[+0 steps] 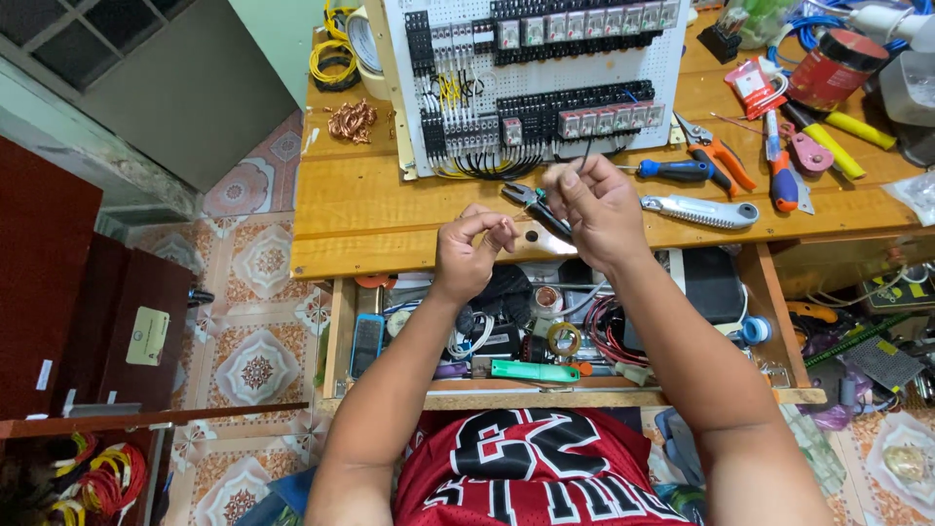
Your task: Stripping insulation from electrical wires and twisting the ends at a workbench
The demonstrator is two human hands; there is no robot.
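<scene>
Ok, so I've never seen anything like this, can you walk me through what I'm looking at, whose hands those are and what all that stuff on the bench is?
There is no machine here. One camera on a person's head looks down at their own bare hands over a wooden workbench. The right hand grips small black-handled pliers and pinches a thin dark wire. The left hand is curled with its fingertips pinched together; what it pinches is too small to tell. Behind stands a white perforated panel carrying rows of black electrical parts and wiring. To the right lie a blue-handled screwdriver, orange-handled pliers and a grey utility knife. Below, an open drawer holds assorted odds and ends.
</scene>
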